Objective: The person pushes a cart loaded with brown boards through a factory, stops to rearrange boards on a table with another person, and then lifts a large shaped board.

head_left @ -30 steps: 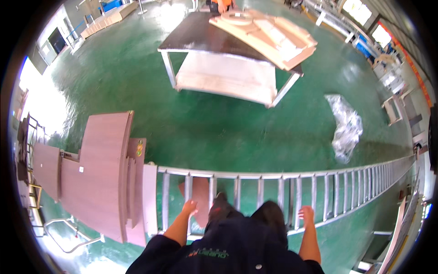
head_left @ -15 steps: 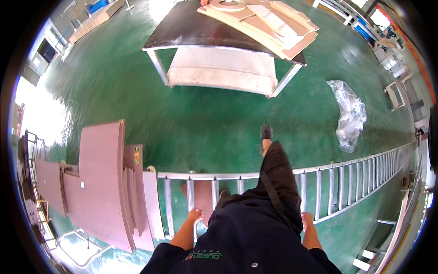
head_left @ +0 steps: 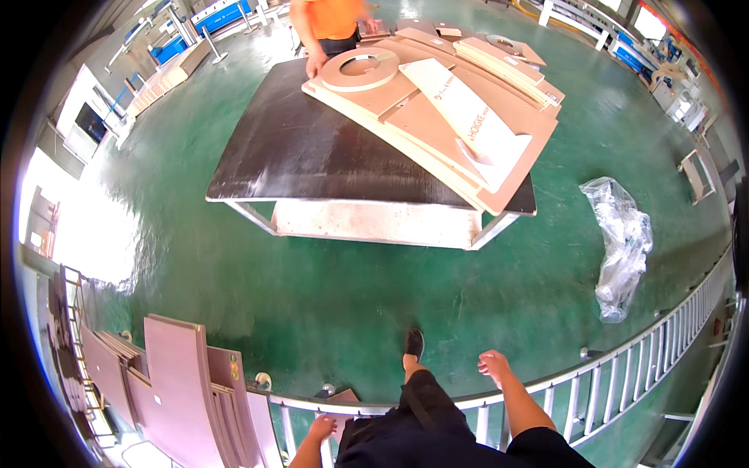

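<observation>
The person's right hand (head_left: 495, 364) swings free in front of the body, forearm rising from the lower edge, fingers loosely curled and holding nothing, just above the metal roller rail (head_left: 624, 374) that curves across the lower part of the view. The left hand (head_left: 321, 428) hangs low by the hip, close over the same rail near its left end; it grips nothing that can be seen, though how far its fingers are spread is hard to tell. One dark-trousered leg steps over the rail, its black shoe (head_left: 413, 344) on the glossy green floor (head_left: 328, 296). Left of the left hand, flat pinkish-brown boards (head_left: 183, 382) stand on edge in a stack. Well ahead stands a desk (head_left: 312, 156) with a dark matt top and pale metal frame, carrying overlapping tan fibreboard panels (head_left: 437, 125) and a flat ring-shaped cut-out (head_left: 360, 69). Another person in an orange top (head_left: 328, 19) touches that pile. A crumpled clear plastic sheet (head_left: 620, 242) lies on the floor to the right.
</observation>
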The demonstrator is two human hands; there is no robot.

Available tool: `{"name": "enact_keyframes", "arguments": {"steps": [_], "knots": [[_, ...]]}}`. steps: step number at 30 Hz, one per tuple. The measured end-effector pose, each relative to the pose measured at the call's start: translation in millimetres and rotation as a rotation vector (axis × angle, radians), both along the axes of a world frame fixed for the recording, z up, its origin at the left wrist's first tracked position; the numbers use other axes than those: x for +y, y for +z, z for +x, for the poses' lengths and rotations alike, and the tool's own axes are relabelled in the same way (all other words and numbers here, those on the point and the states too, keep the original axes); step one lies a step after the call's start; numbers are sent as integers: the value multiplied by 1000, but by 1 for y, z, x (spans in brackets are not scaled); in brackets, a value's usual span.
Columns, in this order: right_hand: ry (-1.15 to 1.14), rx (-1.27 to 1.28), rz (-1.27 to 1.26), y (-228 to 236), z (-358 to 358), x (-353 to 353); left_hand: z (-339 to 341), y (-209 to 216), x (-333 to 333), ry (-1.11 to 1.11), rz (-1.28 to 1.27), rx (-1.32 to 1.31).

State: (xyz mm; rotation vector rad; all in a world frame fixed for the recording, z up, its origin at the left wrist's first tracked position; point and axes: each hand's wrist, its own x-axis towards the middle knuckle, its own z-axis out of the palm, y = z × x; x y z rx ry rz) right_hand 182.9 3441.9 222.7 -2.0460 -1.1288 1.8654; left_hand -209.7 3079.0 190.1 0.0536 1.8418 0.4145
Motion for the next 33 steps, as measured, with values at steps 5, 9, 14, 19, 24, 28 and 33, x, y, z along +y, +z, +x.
{"name": "enact_keyframes", "arguments": {"steps": [5, 9, 14, 19, 24, 28, 33], "knots": [[-212, 103, -99, -23, 24, 53, -29, 74, 195, 168, 290, 146], [-196, 60, -165, -40, 52, 58, -31, 105, 302, 130, 493, 145], [-321, 7, -28, 9, 68, 71, -29, 68, 346, -24, 459, 157], [-588, 1, 27, 20, 88, 71, -42, -22, 341, -308, 187, 121], [-839, 51, -75, 5, 100, 58, -11, 5, 406, -800, 110, 233], [-909, 73, -227, 2, 105, 73, 19, -23, 490, -911, 178, 231], [-737, 78, -214, -2, 137, 129, 68, -111, 579, -715, 358, 35]]}}
